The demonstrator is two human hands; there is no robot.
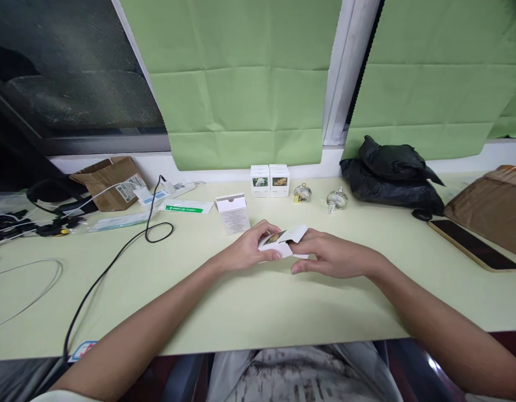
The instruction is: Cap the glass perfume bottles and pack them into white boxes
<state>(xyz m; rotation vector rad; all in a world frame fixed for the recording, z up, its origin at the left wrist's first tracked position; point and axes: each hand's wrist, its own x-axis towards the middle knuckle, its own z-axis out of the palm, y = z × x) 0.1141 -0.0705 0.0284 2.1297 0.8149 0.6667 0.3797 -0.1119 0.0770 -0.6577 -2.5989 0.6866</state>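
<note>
Both hands meet over the middle of the pale green table around a small white carton with a printed picture on one face and an open flap. My left hand wraps around the carton's left end. My right hand holds its right end, fingers at the flap. Just behind stands another white carton with its lid flap up. Further back, two closed white cartons stand side by side, and two small glass ornaments sit to their right.
A black bag lies at the back right, with a phone and a brown parcel near the right edge. A black cable, a cardboard box, labels and headphones crowd the left. Green sheets cover the window.
</note>
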